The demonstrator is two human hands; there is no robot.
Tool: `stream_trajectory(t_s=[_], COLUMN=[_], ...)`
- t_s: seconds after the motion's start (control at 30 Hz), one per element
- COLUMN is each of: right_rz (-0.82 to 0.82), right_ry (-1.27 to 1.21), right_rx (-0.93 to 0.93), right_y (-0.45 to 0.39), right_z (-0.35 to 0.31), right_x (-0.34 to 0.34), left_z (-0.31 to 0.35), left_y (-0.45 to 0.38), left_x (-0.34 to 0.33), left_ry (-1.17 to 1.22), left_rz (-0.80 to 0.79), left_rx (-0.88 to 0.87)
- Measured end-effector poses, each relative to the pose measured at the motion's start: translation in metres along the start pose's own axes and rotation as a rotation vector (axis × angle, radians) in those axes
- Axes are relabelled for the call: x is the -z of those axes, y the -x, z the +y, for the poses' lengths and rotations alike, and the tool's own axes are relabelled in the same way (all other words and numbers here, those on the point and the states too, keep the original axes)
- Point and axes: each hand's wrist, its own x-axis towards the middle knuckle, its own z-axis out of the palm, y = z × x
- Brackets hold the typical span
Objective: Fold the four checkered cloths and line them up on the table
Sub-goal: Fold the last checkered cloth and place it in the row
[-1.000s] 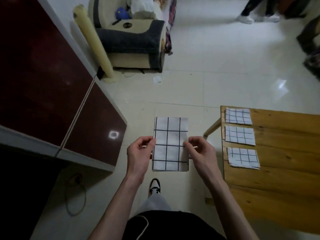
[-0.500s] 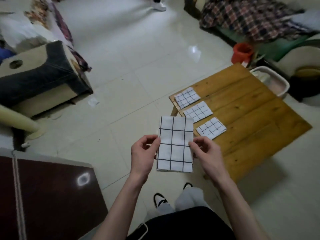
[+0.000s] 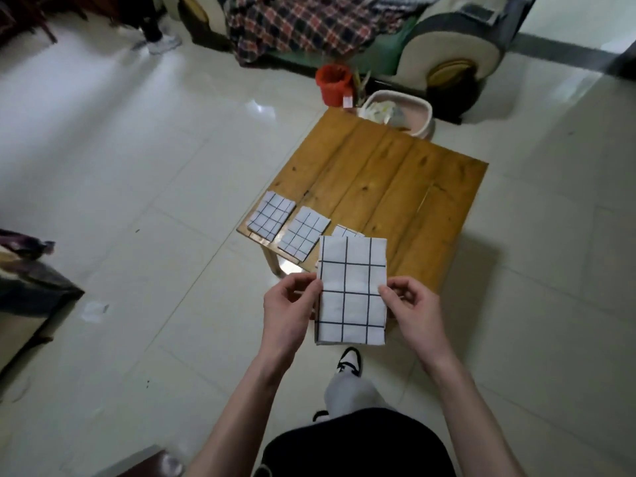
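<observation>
The fourth checkered cloth point(image 3: 351, 290), folded to a tall strip, was in the air in front of me, above the near edge of the wooden table point(image 3: 395, 180). My left hand point(image 3: 287, 313) pinched its left edge with thumb and curled fingers; my right hand point(image 3: 411, 308) pinched the right edge at about the same height. The strip hung upright, its lower end free above the floor.

Three folded cloths lay in a row along the table's near-left edge: the far-left cloth point(image 3: 272, 216), the middle cloth point(image 3: 304, 233) just beside it, apart, and a third cloth point(image 3: 346, 231) mostly hidden behind the held strip, only a corner showing.

Beyond the table's far corner stood a pale basket point(image 3: 423, 108) with contents I could not identify, and a red bucket point(image 3: 333, 85) to its left. A plaid blanket point(image 3: 303, 25) lay over a green-seated sofa point(image 3: 457, 39) at the far side. A standing person's shoe point(image 3: 164, 44) showed at far left on the pale tiled floor point(image 3: 155, 166). My own shoe point(image 3: 350, 361) showed below the cloth.
</observation>
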Motion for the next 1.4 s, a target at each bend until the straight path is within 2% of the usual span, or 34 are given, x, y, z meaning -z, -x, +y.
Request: stream_trajectory(t_s=[0.13,0.53,0.73,1.0,1.4], right_rz=[0.087,0.3,0.4,0.52,0.581], right_ry=[-0.03,-0.154,-0.164,-0.145,-0.013], right_rx=[-0.055,-0.062,-0.133,-0.229,-0.292], right_y=[-0.014,-0.039,-0.059,-0.103,-0.174], right_z=[0.007,0.009,0.026,0.065,0.157], right_x=[0.017,0.052,0.047,0.029,0.014], left_z=[0.013,0.023,0.012,-0.032,-0.131], left_y=[-0.018,-0.058,-0.101,-0.166,-0.249], left_x=[-0.026,-0.088,-0.115,-0.139,-0.183], left_ry=[-0.102,-0.173,-0.286,-0.406,-0.48], left_rz=[-0.109,-0.311,-0.356,-0.429,-0.523], left_rx=[-0.022,-0.042,-0.031,-0.03,-0.105])
